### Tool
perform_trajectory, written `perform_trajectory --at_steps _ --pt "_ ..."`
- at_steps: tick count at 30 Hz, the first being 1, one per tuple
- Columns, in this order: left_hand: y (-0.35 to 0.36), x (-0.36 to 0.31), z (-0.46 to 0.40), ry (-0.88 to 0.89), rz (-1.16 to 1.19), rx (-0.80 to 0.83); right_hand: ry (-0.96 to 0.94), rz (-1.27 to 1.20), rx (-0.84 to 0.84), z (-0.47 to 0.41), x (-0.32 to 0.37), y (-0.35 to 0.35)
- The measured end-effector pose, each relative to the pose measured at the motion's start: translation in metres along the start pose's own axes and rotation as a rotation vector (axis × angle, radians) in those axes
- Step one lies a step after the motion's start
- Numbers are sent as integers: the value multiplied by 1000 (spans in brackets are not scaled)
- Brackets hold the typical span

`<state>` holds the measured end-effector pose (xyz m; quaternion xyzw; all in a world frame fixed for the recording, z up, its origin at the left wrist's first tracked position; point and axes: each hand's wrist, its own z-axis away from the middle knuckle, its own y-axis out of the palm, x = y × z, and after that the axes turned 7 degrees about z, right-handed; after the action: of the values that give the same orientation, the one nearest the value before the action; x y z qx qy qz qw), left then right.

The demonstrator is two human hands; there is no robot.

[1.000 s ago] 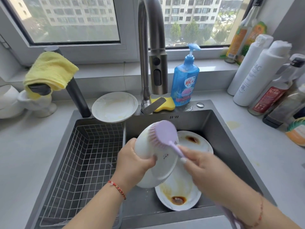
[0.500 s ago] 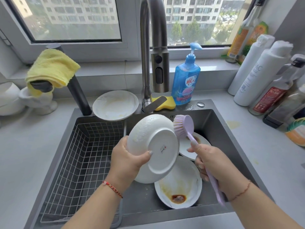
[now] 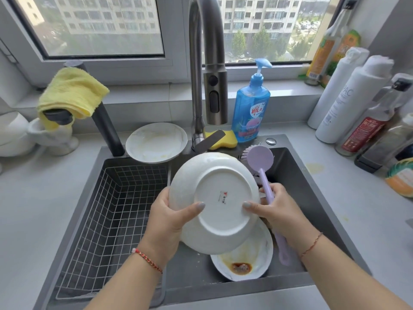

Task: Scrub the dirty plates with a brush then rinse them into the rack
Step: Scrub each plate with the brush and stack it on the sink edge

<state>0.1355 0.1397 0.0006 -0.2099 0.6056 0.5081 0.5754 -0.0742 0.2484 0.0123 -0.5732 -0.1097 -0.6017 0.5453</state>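
A white plate (image 3: 216, 202) is held above the sink with its underside toward me. My left hand (image 3: 169, 218) grips its left rim, thumb on the base. My right hand (image 3: 279, 211) holds the lilac brush (image 3: 260, 156) by its handle while its thumb presses the plate's right side; the brush head points up beyond the plate's rim, near the tap side. Under the held plate a dirty plate (image 3: 248, 265) with brown sauce lies in the sink (image 3: 297, 175). Another smeared plate (image 3: 156, 142) rests on the sink's back edge.
The wire rack (image 3: 107, 220) fills the sink's left half. The tap (image 3: 214, 86) hangs above the plate. Blue soap bottle (image 3: 250, 108) and yellow sponge (image 3: 223, 137) stand behind. Several bottles (image 3: 357, 97) line the right counter; a yellow cloth (image 3: 71, 92) hangs at left.
The brush has left the plate's underside and moved right and back. My right thumb has come onto the plate's right side, and the plate has turned flatter toward me.
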Motion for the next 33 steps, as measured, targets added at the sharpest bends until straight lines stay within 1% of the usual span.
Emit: perform_trajectory --at_steps 3,6,8,10,12,14,17,19,22,26,27,28,31,33 --pt "-4 -9 -5 -60 -212 42 -108 275 60 -8 13 -18" --pt "-1 -18 -8 -63 -513 165 -202 528 124 -10 27 -24" --pt "4 -20 -8 -43 -617 199 -236 623 127 -10 33 -23" --pt "6 -20 -7 -17 -646 165 -244 646 96 -9 35 -22" --pt "6 -21 -6 10 -673 109 -241 578 22 -7 33 -24" --pt "4 -20 -5 44 -711 53 -223 429 -18 1 33 -27" --pt "2 -19 -4 106 -772 -11 -127 52 77 23 37 -27" --pt "2 -16 -4 125 -785 -39 -90 -65 120 38 44 -21" --pt "7 -12 -5 124 -781 -80 -123 -102 196 59 58 -5" --pt "13 -5 -6 132 -705 -94 -229 40 350 86 73 17" --pt "12 -4 -5 135 -699 -97 -228 42 347 87 76 17" --pt "10 -4 -5 141 -719 -97 -209 17 306 85 77 14" --pt "4 -10 0 162 -736 -82 -74 -90 90 60 71 -7" --pt "2 -14 2 181 -725 -70 4 -109 43 50 67 -16"
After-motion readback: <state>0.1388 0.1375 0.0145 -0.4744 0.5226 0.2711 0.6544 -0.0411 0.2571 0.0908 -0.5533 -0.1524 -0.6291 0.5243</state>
